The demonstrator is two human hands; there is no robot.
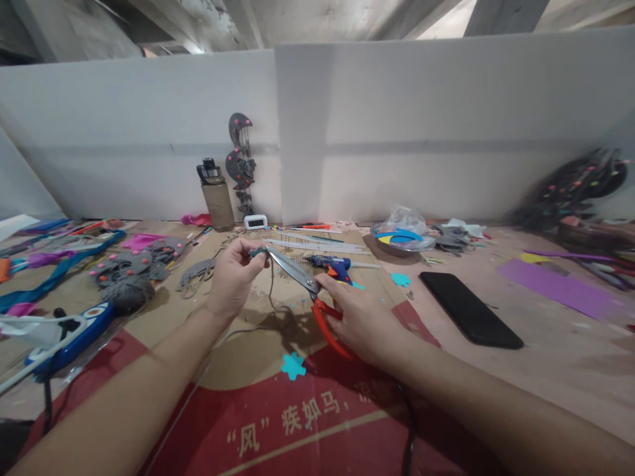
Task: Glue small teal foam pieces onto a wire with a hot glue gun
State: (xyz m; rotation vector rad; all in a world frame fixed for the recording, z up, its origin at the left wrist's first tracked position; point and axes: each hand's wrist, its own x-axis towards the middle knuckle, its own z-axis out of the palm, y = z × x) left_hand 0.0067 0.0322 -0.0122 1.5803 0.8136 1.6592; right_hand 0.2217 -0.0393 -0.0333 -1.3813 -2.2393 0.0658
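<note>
Between thumb and fingers, my left hand [234,274] pinches a small dark greenish piece [256,252] with a grey yarn strand [271,281] hanging below it. My right hand [360,314] grips the red handles of a pair of scissors [294,270]. The blade tips reach the small piece at my left fingertips; whether they touch it I cannot tell. Beneath my hands lies a cardboard sheet [223,370] with a red printed part. A turquoise gear-shaped cutout [293,365] rests on it. Just beyond the scissors is a blue glue gun [337,264].
A black phone [469,309] lies at right, near a purple sheet [560,287]. Behind it stands a metal bowl [401,246]. A bottle [217,198] and small clock [255,222] stand by the white wall. On the left are a yarn ball [129,294] and a blue power strip [69,340].
</note>
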